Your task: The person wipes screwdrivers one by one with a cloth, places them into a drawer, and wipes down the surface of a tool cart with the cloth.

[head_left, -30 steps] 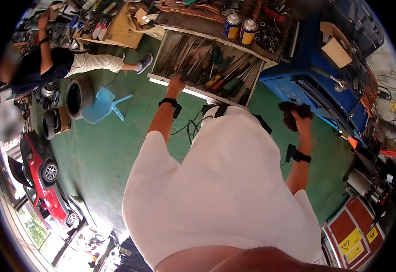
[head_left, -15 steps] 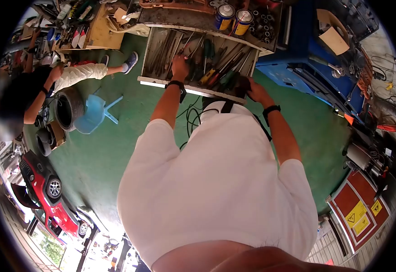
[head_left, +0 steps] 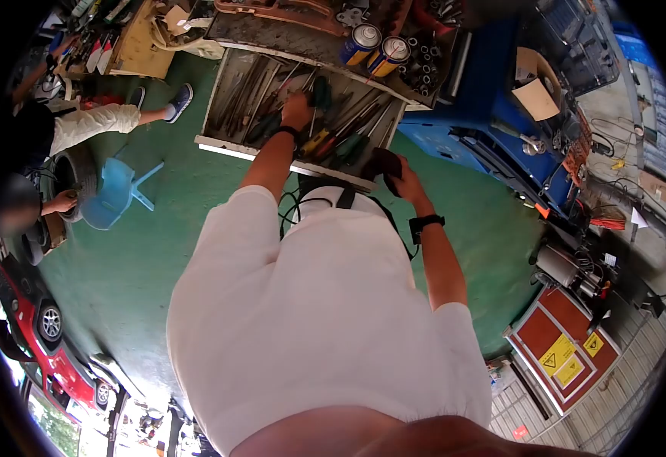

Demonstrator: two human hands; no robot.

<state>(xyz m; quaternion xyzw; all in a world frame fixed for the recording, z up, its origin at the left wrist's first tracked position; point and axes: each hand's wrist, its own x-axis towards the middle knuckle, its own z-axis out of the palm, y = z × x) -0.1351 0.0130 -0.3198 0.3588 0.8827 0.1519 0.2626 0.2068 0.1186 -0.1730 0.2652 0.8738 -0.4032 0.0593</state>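
Observation:
My left hand (head_left: 296,112) reaches into an open metal drawer (head_left: 253,152) of hand tools. Its fingers point down among the tools, and their tips are hidden. Right beside them is a screwdriver with a teal handle (head_left: 320,93). A yellow-handled tool (head_left: 316,142) lies nearer the drawer's front. My right hand (head_left: 409,185), at the drawer's front right corner, is closed around a dark brown object (head_left: 384,164) whose kind I cannot make out.
Two spray cans (head_left: 362,43) and loose sockets (head_left: 424,65) stand on the bench above the drawer. A blue tool cabinet (head_left: 455,141) is at right. Left on the green floor are a light blue stool (head_left: 112,194) and a tyre (head_left: 74,179); another person (head_left: 32,145) is beyond them.
My left hand has moved right within the drawer, closer to the teal-handled screwdriver. My right hand has drawn back slightly with the dark brown object. The whole view has shifted left.

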